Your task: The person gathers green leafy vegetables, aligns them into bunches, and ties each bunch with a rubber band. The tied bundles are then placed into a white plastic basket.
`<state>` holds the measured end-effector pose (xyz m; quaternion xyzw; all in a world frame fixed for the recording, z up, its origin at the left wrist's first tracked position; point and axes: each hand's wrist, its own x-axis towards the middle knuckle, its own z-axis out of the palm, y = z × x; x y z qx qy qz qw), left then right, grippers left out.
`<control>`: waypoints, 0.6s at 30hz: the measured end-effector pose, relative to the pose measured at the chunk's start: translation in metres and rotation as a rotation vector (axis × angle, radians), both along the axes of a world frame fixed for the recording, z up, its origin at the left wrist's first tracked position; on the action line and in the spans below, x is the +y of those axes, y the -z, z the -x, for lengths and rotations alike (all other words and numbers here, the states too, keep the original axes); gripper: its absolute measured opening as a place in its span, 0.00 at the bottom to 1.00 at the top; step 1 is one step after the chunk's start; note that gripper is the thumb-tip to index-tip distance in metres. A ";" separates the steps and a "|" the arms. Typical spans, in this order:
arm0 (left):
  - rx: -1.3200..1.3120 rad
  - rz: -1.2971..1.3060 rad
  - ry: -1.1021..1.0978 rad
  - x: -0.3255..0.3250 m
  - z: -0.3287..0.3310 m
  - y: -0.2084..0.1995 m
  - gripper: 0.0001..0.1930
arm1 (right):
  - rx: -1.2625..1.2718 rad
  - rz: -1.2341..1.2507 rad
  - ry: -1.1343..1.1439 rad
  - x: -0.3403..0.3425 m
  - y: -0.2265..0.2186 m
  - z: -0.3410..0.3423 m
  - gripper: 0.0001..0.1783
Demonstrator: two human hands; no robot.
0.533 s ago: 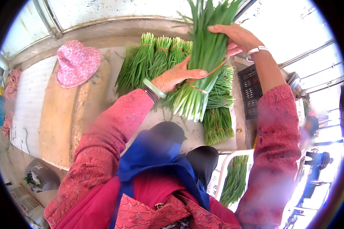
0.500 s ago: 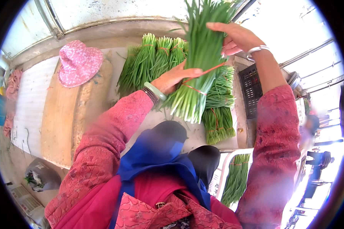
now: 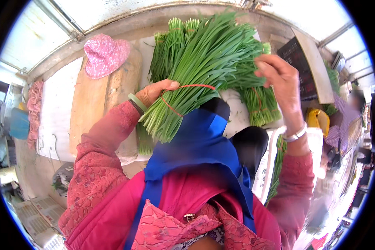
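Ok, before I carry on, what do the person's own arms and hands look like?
Both the left sleeve and right sleeve are pinkish red with a crinkled, patterned texture. The left hand and right hand are ungloved. The left wrist wears a pale green bangle and a dark bracelet; the right, a silvery bangle.

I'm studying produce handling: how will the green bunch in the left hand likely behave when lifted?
The green bunch may flop and splay at its leafy end, where long, thin leaves fan out. Its paler end probably stays together better, where the red band crosses and the left hand grips.
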<state>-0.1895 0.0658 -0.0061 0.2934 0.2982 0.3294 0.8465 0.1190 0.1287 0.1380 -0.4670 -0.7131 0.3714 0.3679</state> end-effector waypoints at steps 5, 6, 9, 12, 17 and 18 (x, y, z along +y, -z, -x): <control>0.080 -0.093 -0.032 -0.065 -0.074 0.011 0.39 | -0.150 -0.183 -0.091 -0.030 0.078 -0.038 0.12; 0.109 -0.089 -0.024 -0.066 -0.081 0.001 0.39 | -0.167 -0.159 -0.105 -0.030 0.074 -0.043 0.12; 0.133 0.016 0.042 -0.066 -0.090 0.004 0.39 | -0.197 -0.148 -0.172 -0.034 0.074 -0.060 0.13; 0.150 0.025 0.027 -0.072 -0.100 0.012 0.38 | -0.184 -0.243 -0.250 -0.040 0.080 -0.073 0.13; 0.102 0.127 0.048 -0.072 -0.110 0.030 0.39 | -0.420 -0.449 -0.152 -0.035 0.094 -0.082 0.08; 0.069 0.165 0.040 -0.074 -0.113 0.032 0.40 | -0.508 -0.485 -0.063 -0.032 0.102 -0.080 0.08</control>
